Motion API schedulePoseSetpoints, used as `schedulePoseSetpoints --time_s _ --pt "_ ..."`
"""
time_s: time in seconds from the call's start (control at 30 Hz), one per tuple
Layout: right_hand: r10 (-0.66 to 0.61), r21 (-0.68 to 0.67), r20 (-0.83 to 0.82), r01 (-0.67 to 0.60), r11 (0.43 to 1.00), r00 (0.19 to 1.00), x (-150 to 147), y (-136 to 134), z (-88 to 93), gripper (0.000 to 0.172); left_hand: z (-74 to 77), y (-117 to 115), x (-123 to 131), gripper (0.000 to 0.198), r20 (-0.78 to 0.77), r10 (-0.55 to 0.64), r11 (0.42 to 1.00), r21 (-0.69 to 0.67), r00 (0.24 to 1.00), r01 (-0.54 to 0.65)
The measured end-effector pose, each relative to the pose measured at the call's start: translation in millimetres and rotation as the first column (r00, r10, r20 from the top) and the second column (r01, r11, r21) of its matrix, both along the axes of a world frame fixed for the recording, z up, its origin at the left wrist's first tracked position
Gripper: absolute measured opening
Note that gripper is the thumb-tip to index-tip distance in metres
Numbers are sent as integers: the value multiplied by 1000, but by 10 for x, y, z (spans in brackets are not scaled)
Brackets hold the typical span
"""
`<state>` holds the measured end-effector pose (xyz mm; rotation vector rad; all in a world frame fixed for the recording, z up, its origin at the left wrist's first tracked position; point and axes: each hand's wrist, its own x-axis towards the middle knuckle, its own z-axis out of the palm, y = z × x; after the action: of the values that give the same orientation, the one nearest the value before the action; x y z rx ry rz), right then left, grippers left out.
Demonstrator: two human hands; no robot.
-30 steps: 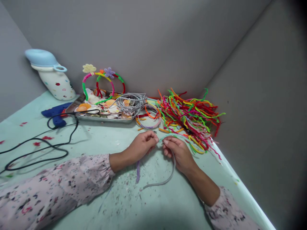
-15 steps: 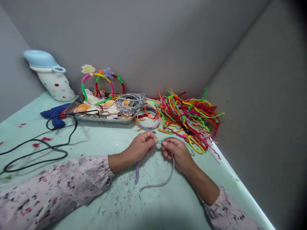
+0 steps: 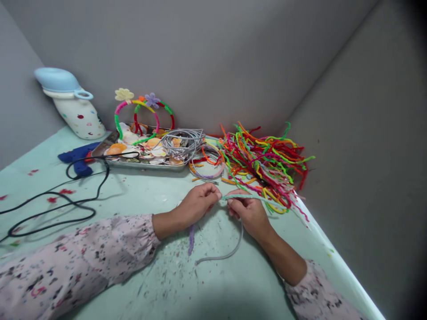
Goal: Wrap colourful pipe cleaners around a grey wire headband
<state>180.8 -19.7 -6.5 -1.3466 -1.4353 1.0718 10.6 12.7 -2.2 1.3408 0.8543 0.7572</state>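
Note:
My left hand [image 3: 199, 203] is closed in a pinch at the near end of a mint-green pipe cleaner [image 3: 251, 196], which seems wound there. From that spot its loose length stretches right, across the fingers of my right hand [image 3: 248, 213]. That hand pinches close beside the left one, and a grey wire [image 3: 230, 254] curves down from it, its tip pointing left over the table. Below my left wrist hangs the end of a purple pipe cleaner [image 3: 191, 240]; its upper part is hidden by the hand.
Behind my hands, a metal tray [image 3: 147, 166] holds shells, coiled grey wire [image 3: 183, 142] and two flower-topped hoops [image 3: 116, 120]. Colourful pipe cleaners [image 3: 263, 155] lie heaped at the back right. On the left are a blue glue gun [image 3: 78, 156], its black cord [image 3: 76, 205] and a bottle [image 3: 78, 115].
The mint-green pipe cleaner's loose length has come forward and now lies straighter across my right fingers. Both hands keep nearly the same place, and the view has shifted slightly.

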Motion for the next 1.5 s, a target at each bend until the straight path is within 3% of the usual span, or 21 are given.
schedulePoseSetpoints --time_s 0.43,0.9,1.17,1.37,1.5 --pt "-18 254 264 -52 966 964 44 -26 -84 11 -10 15 5 16 -4 25 1000 2 1000 -25" --pt "-46 316 313 -58 947 949 22 -35 -14 17 -39 28 1 15 -15 18 1000 0 1000 -18" --pt "-16 428 415 -180 886 909 42 -38 21 11 4 10 5 15 -38 24 1000 -18 999 -25" --pt "21 486 560 -349 802 829 123 -27 15 18 -8 17 -1 15 -48 16 1000 9 999 -15" --pt "27 476 612 -395 786 790 156 -8 -5 23 -15 25 -3 17 -56 20 1000 25 998 -19"
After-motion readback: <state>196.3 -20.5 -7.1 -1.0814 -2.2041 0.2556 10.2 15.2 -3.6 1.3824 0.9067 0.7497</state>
